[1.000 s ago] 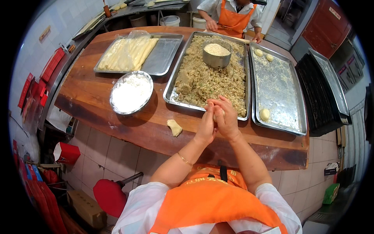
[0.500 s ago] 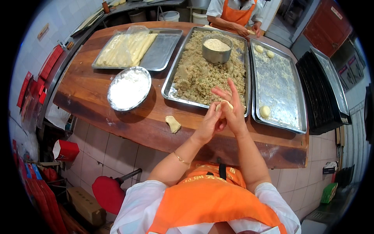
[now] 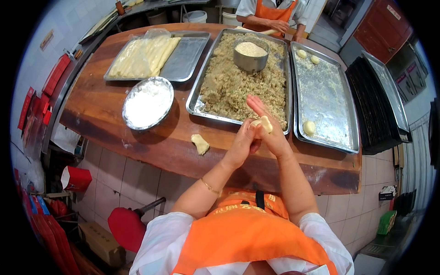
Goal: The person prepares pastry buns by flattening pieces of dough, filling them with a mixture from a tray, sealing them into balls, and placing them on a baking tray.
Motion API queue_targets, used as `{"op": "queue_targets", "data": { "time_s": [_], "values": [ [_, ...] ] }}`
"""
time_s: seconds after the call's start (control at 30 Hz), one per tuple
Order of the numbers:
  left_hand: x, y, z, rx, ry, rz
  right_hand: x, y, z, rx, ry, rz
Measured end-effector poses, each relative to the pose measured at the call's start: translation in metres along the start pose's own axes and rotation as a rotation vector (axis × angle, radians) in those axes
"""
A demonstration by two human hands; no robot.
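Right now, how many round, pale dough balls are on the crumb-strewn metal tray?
3: a round, pale dough ball and a second ball at the far end of the metal tray, a third ball near its near-left corner. None seems hidden.

The held pale-yellow dough piece (image 3: 265, 124) looks smooth and matt; at two o'clock, the rectangular silver metal tray (image 3: 337, 130) is glossy.

1. Stool (image 3: 129, 229): red seat, dark leg; located at lower left over the tiled floor (image 3: 140, 176).
2. Cardboard box (image 3: 101, 243): brown; positioned left of the stool.
3. Red carton (image 3: 76, 178): located at left, well apart from the door.
4. Door (image 3: 387, 27): red; located at upper right.
5. Green package (image 3: 387, 223): located at lower right, near the black-and-white box (image 3: 387, 193).
6. White bucket (image 3: 195, 17): located at the rear.
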State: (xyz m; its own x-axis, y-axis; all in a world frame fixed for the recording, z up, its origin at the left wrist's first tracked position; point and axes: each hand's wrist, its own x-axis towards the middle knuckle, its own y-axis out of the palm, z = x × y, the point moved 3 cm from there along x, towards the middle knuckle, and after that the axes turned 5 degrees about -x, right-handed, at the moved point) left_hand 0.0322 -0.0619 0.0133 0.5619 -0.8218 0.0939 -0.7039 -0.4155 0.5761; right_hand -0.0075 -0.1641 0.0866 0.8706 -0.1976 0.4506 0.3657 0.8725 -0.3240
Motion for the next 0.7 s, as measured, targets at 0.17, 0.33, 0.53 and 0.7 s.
{"op": "queue_targets", "data": {
  "time_s": [0.17, 0.33, 0.53, 0.7],
  "values": [
    [0.001, 0.003, 0.008, -0.056, -0.062, 0.051, -0.005, -0.003, -0.02, 0.028, 0.101, 0.143],
    [-0.009, 0.026, -0.018, 0.068, 0.038, -0.103, -0.006, 0.001, -0.011, 0.235, 0.132, -0.091],
    [-0.004, 0.004, -0.009, 0.001, -0.029, 0.054, -0.008, -0.002, -0.018, 0.172, 0.09, 0.167],
    [-0.013, 0.034, -0.027, 0.113, 0.063, -0.105, -0.01, -0.002, -0.015, 0.25, 0.135, 0.012]
  ]
}}
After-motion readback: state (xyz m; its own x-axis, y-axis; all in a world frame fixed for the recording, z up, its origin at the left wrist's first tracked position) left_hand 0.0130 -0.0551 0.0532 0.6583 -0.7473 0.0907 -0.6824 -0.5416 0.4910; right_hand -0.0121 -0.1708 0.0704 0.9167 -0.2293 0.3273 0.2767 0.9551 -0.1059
